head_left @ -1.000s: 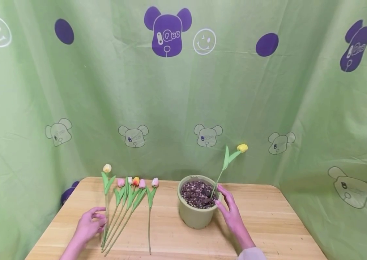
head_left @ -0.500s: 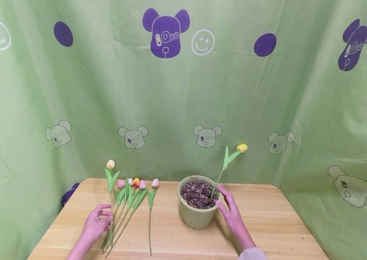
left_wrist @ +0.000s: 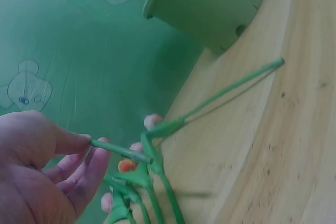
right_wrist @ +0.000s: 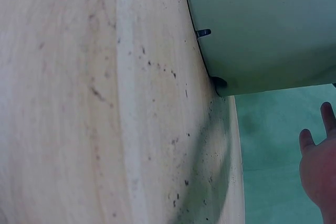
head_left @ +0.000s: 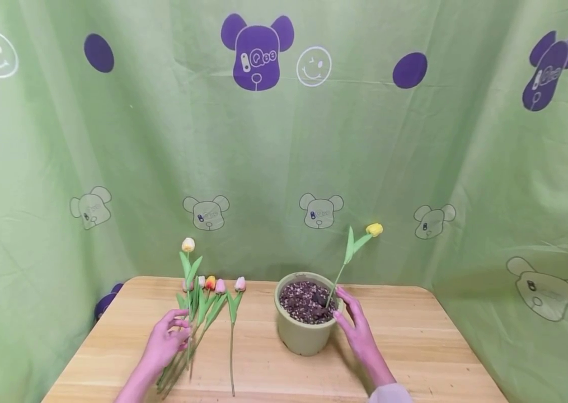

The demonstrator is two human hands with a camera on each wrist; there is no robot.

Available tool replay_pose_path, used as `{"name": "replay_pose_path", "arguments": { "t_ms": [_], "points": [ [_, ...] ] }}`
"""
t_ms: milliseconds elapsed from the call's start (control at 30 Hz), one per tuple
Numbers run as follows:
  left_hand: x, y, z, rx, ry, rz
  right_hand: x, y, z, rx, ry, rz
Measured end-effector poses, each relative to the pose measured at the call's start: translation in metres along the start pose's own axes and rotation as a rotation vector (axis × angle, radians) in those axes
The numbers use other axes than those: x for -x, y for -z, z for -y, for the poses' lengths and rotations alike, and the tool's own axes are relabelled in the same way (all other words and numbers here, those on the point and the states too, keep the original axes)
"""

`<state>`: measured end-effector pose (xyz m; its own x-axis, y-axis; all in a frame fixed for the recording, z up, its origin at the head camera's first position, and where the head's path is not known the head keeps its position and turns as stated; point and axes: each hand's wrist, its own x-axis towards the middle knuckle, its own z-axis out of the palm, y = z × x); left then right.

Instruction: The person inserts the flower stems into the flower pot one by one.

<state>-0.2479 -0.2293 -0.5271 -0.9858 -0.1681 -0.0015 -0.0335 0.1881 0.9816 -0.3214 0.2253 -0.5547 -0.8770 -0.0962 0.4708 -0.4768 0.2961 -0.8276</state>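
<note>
My left hand (head_left: 165,340) pinches the stem of an artificial cream tulip (head_left: 188,244) between thumb and fingers, above several tulips lying on the table. In the left wrist view the cut end of this stem (left_wrist: 123,151) sticks out past the fingertips. A pale green flower pot (head_left: 303,337) filled with dark soil (head_left: 299,302) stands to the right. From the soil leans a yellow tulip (head_left: 374,229), tilted right. My right hand (head_left: 359,330) rests with extended fingers and thumb at the pot's right rim, near the base of the yellow tulip's stem.
Beneath the left hand lie pink, white and an orange-red tulip (head_left: 210,282) in a loose bunch. One pale pink tulip (head_left: 240,284) lies apart, between bunch and pot. The wooden table (head_left: 414,347) carries some dark specks. Green printed cloth (head_left: 263,145) hangs around it.
My left hand has moved right and lifted the cream tulip, which now overlaps the bunch in the head view. My right hand, the pot and the yellow tulip have stayed in place.
</note>
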Motion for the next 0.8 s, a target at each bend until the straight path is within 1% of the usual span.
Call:
{"name": "replay_pose_path", "arguments": {
  "t_ms": [167, 300, 467, 633, 800],
  "points": [
    [-0.003, -0.013, -0.005, 0.053, -0.02, 0.023, 0.001, -0.001, 0.0, -0.014, 0.006, 0.0],
    [-0.003, -0.025, -0.011, 0.085, -0.022, 0.037, 0.0, -0.002, -0.001, -0.015, 0.024, -0.002],
    [-0.001, -0.038, -0.019, 0.097, -0.052, 0.062, 0.0, -0.002, -0.002, -0.017, 0.036, -0.01],
    [0.0, -0.048, -0.027, 0.118, -0.077, 0.094, 0.0, -0.003, -0.001, -0.03, 0.046, -0.014],
    [-0.002, -0.058, -0.037, 0.116, -0.121, 0.118, 0.0, -0.002, 0.0, -0.035, 0.013, -0.007]
  ]
}}
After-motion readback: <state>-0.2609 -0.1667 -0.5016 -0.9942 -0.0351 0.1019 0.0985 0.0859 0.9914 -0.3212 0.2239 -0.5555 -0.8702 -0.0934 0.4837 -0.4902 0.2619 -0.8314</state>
